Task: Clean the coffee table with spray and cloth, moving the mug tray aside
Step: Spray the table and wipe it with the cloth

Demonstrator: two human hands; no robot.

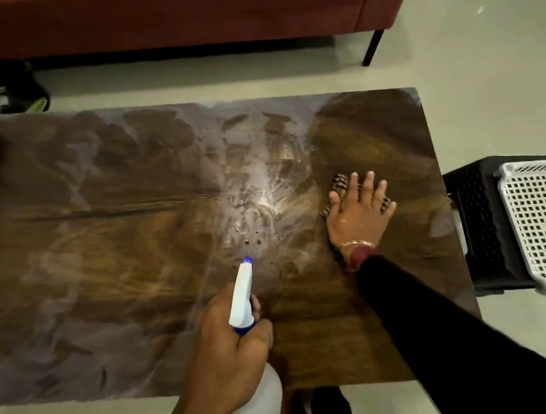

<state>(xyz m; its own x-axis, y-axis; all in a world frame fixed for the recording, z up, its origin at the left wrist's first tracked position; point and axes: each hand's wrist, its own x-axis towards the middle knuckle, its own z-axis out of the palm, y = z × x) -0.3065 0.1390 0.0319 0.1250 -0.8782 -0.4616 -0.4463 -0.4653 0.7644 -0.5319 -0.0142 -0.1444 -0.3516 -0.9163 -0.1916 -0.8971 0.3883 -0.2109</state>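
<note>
Desk [108,249] streaked wet, mid-clean, no mug tray on it: left hand [229,347] fingers clamped on spray bottle [242,301], right hand [358,214] fingers spread apart, pressing cloth [339,182].

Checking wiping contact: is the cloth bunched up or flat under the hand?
Flat: the right hand presses the cloth against the table, fingers spread.

The dark brown wooden table [140,247] has a glossy, grained top, wet and smeared at centre. The white plastic spray bottle [243,292] looks smooth. The striped cloth [339,183] looks soft. At right, a perforated white plastic basket [541,222].
</note>
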